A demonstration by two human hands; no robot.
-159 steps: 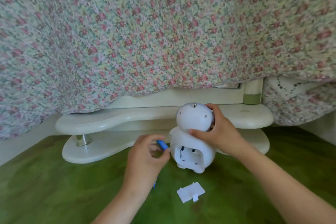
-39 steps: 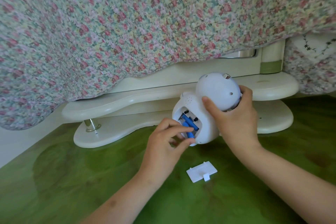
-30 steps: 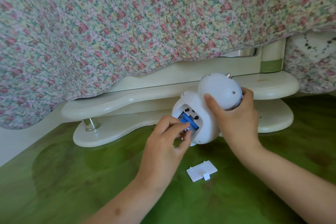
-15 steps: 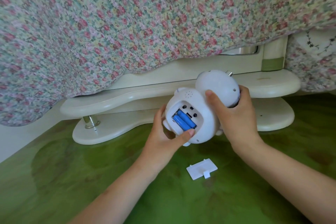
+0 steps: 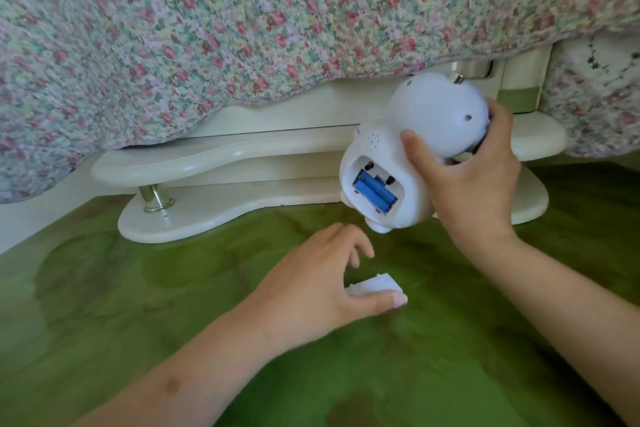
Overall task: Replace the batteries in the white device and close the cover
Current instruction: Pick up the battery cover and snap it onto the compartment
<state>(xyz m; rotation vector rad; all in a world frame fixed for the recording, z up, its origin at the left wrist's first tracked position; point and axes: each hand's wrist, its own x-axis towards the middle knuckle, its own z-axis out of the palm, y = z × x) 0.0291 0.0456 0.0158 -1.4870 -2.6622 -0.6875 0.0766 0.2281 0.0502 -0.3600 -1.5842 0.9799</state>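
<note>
My right hand (image 5: pixel 474 180) grips the white round-headed device (image 5: pixel 415 152) at its neck and holds it tilted above the green floor. Its back compartment faces me, uncovered, with blue batteries (image 5: pixel 375 193) lying inside. My left hand (image 5: pixel 322 284) is down on the floor, thumb and fingers closing around the white battery cover (image 5: pixel 372 286). The cover's near edge is lifted and partly hidden by my thumb.
A cream two-tier bed base (image 5: pixel 221 208) with a metal post (image 5: pixel 154 198) runs behind the device. A floral bedspread (image 5: pixel 242 28) hangs over it and fills the upper view. Green patterned flooring (image 5: pixel 415 374) spreads in front.
My left hand left the device's underside and dropped to the floor, taking hold of the cover. The device has tipped slightly and stays in my right hand, batteries seated.
</note>
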